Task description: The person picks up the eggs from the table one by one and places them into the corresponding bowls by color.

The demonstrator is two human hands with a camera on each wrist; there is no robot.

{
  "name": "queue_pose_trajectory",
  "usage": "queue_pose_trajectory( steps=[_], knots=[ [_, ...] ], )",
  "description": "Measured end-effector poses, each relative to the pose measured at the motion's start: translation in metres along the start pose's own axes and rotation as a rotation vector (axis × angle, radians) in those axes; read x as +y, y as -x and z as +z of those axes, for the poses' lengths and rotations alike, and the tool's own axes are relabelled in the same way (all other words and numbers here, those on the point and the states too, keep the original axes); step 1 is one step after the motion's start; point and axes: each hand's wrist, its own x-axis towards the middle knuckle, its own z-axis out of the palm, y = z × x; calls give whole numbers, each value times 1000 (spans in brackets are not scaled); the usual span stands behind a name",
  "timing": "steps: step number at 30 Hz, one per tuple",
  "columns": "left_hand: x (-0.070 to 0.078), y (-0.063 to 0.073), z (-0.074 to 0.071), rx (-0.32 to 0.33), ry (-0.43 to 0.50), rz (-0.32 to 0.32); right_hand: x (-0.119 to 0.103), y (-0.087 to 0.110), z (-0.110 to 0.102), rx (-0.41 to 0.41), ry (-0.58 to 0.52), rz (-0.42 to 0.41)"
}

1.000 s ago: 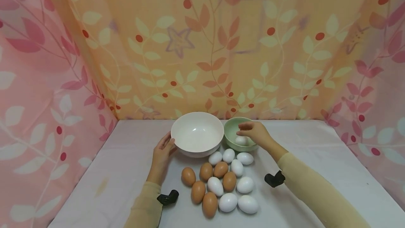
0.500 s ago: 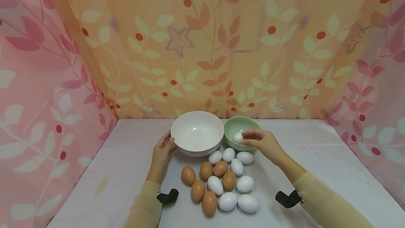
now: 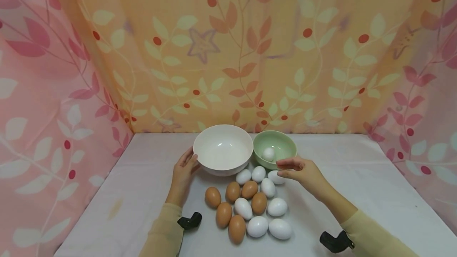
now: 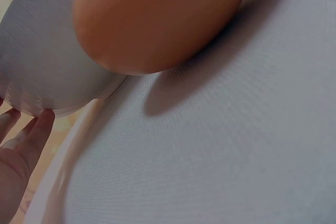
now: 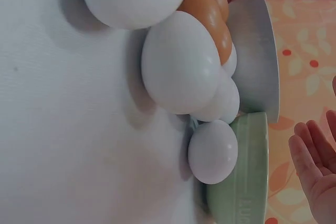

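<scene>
A large white bowl (image 3: 223,150) stands at the back of the table, its left side touched by the fingertips of my left hand (image 3: 183,173). Against its right side is a smaller green bowl (image 3: 285,146) with one white egg (image 3: 268,154) inside. My right hand (image 3: 303,173) hovers by the front right rim of the green bowl, fingers extended and holding nothing. Beneath its fingertips lies another white egg (image 3: 275,177), partly covered in the head view. In the right wrist view the right hand's fingers (image 5: 315,145) show beyond the green bowl.
Several brown eggs (image 3: 223,215) and several white eggs (image 3: 257,227) lie in a loose group on the white cloth in front of the bowls. A patterned curtain (image 3: 228,50) rises behind the table's back edge. Pink patterned cloth (image 3: 46,110) hangs at the side.
My right hand has let go of the white egg in the green bowl and drawn back toward the front right. My left hand has stayed at the white bowl.
</scene>
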Motion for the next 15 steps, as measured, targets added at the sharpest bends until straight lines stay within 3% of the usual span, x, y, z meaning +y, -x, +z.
queue_pose_trajectory(
  steps=[15],
  knots=[
    [1, 0, 2, 14, 33, -10, 19, 21, 1, -46, -70, 40]
  ],
)
